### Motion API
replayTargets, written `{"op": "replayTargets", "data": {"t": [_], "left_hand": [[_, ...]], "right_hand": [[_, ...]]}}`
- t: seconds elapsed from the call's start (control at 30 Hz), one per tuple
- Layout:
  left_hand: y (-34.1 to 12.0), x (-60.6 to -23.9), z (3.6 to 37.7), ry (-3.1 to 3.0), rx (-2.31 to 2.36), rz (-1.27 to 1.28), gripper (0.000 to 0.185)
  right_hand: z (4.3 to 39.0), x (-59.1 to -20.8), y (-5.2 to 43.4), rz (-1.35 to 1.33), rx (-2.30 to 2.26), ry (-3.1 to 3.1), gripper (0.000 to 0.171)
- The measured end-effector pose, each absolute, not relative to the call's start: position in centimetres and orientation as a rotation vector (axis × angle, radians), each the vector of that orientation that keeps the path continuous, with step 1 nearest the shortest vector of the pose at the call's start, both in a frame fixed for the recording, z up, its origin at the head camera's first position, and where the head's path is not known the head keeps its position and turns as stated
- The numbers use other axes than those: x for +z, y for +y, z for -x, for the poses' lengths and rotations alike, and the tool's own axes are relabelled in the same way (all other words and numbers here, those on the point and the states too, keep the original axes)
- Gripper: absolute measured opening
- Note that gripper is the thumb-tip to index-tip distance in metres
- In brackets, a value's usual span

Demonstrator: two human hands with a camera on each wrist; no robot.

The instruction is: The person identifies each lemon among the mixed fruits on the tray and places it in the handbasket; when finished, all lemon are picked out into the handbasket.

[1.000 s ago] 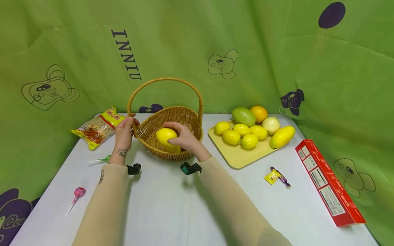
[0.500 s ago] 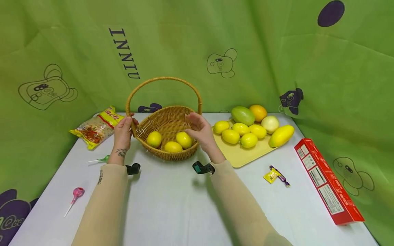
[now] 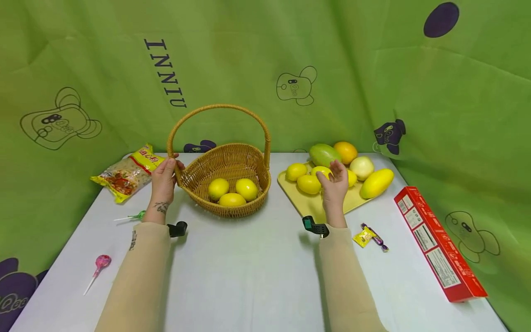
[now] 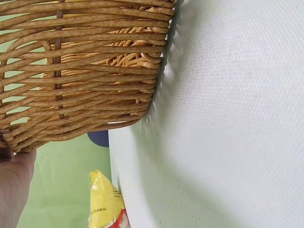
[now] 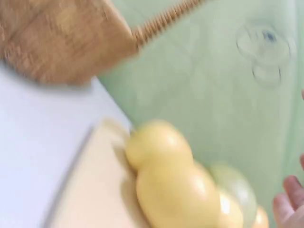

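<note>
My left hand (image 3: 163, 182) grips the left foot of the tall handle on a wicker basket (image 3: 236, 157). Its thumb edge (image 4: 18, 183) shows at the basket's rim in the left wrist view. Inside the basket lie three lemons (image 3: 232, 199). My right hand (image 3: 335, 191), fingers spread and holding nothing, hovers over a yellow tray (image 3: 299, 197). Several lemons (image 3: 309, 184) sit on that tray, some partly hidden behind the hand. In the blurred right wrist view, fingertips (image 5: 293, 190) appear right of the lemons (image 5: 178, 194).
Behind the lemons are a green mango-shaped fruit (image 3: 323, 154), an orange (image 3: 345, 152) and a pale round fruit (image 3: 362, 167); a long yellow fruit (image 3: 376, 183) lies right. Wrapped candies (image 3: 370, 236), a red box (image 3: 439, 244), lollipops (image 3: 103, 262) and a food bag (image 3: 126, 175) lie around.
My right hand let go of a lemon in the basket, then moved right to above the tray. The basket lemons settled closer together. My left hand stays on the handle.
</note>
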State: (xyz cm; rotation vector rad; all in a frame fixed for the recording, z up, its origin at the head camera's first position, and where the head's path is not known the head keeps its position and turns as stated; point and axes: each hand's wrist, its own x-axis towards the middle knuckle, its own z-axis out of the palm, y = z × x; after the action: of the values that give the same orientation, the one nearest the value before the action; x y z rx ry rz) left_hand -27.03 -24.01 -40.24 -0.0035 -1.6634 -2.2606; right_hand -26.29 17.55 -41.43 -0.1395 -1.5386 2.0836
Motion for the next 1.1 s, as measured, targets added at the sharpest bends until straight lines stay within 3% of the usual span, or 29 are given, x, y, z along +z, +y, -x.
{"op": "replayTargets", "data": {"t": [0.13, 0.6, 1.1], "left_hand": [[-24.0, -40.2, 26.9, -1.673, -2.256, -0.004, 0.022], [-23.8, -40.0, 26.7, -1.694, -2.245, 0.001, 0.022], [-23.8, -40.0, 26.8, -1.675, -2.248, 0.002, 0.019]], "right_hand": [[26.5, -42.8, 19.6, 0.285, 2.000, -1.494, 0.051], [27.3, -44.7, 21.1, 0.617, 1.992, -1.795, 0.073], [26.9, -44.7, 22.0, 0.639, 1.904, -2.030, 0.067]]}}
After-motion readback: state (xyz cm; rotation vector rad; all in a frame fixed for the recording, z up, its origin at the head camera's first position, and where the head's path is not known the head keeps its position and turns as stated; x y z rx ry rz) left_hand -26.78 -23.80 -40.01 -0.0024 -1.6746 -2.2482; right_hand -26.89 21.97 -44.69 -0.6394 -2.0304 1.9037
